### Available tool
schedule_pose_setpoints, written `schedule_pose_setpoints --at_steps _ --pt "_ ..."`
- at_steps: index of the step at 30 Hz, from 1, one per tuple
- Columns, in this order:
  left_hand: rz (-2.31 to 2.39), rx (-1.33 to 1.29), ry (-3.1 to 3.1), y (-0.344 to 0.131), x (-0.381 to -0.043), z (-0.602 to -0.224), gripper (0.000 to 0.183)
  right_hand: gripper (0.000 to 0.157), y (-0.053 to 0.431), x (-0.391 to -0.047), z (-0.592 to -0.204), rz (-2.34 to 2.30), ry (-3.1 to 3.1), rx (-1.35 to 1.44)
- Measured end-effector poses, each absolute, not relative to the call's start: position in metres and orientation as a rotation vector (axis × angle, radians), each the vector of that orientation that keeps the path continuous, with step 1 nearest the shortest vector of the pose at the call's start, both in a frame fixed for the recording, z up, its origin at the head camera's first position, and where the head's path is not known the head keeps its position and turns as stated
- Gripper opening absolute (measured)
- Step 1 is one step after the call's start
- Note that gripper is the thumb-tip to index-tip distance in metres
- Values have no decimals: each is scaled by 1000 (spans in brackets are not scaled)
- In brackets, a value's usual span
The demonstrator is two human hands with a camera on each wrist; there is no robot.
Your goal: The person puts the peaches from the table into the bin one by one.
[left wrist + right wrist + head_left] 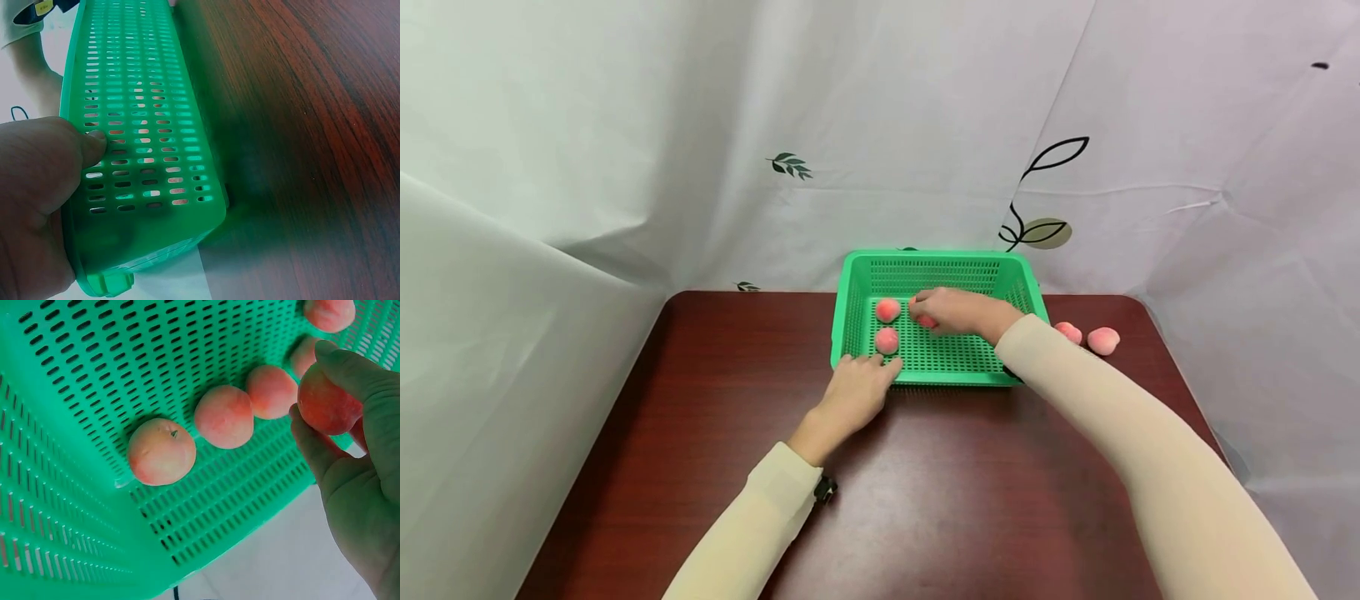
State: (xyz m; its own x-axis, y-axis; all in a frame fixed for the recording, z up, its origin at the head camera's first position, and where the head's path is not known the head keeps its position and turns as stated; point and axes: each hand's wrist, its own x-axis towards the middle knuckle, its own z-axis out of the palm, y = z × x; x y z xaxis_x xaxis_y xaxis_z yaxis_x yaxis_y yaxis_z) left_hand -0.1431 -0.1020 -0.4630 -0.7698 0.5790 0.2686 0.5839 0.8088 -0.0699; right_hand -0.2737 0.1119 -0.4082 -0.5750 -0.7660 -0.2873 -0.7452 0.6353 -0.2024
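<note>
A green slotted plastic basket (955, 377) stands at the far side of the table. My left hand (859, 390) grips its near rim toward the left corner, the fingers over the rim and the thumb (94, 149) against the outer wall. Inside the basket, my right hand (953, 310) holds a pinkish-red peach (328, 403) between thumb and fingers. Two peaches, one (887, 310) behind the other (887, 341), lie at the basket's left. The right wrist view shows several more, among them a paler peach (161, 452) near a corner; my right hand and forearm hide some from the head view.
Two more peaches, one (1067, 333) partly behind the right sleeve and one (1103, 341) farther right, lie on the dark red-brown table (715, 400) outside the basket. White curtains (887, 108) with leaf prints hang behind the table and along both sides.
</note>
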Motion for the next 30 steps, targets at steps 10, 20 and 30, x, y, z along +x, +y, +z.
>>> schedule_pose_setpoints --at_steps 10,20,30 --pt "-4 -889 -2770 -101 -143 -461 11 25 99 -276 -417 70 2456 -1183" --pt "-13 -876 -2775 -101 -142 -461 11 26 91 -275 -418 146 2400 -1209" --pt "-18 -880 -2751 -101 -142 -460 11 14 89 -273 -420 149 2363 -986"
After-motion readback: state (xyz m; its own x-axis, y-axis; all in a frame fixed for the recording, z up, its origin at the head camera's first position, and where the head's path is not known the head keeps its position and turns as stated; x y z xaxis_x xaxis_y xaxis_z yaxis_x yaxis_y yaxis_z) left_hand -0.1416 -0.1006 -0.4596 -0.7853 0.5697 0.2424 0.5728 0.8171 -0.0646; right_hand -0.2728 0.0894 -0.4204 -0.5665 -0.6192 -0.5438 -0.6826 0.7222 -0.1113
